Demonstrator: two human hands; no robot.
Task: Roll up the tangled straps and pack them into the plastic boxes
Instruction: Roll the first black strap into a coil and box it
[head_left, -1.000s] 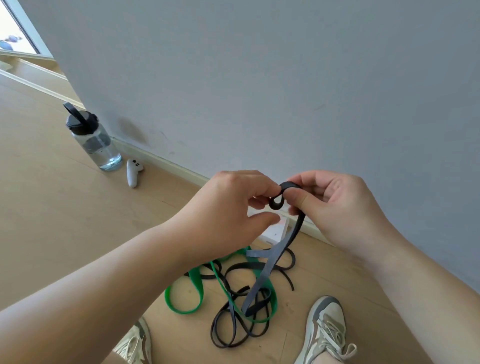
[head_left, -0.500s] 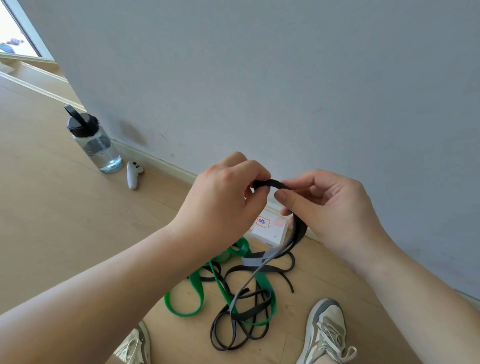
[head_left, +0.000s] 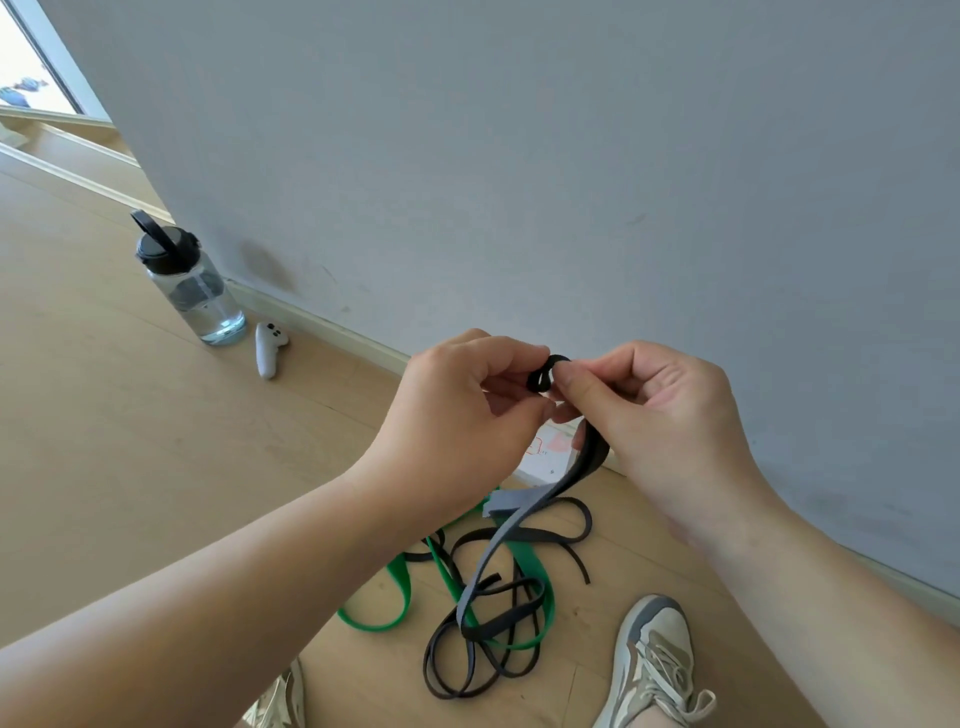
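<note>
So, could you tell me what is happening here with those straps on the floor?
A person is rolling up one end of a black strap, pinching a small coil between the left hand and the right hand. Most of that strap trails down to the wooden floor, where it lies tangled with a green strap. A plastic box is partly hidden behind the hands, by the wall. Nothing looks packed yet.

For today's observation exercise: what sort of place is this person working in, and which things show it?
Probably an indoor room, worked in at floor level: pale wood floor, plain grey wall with skirting board, and a water bottle standing on the floor.
</note>
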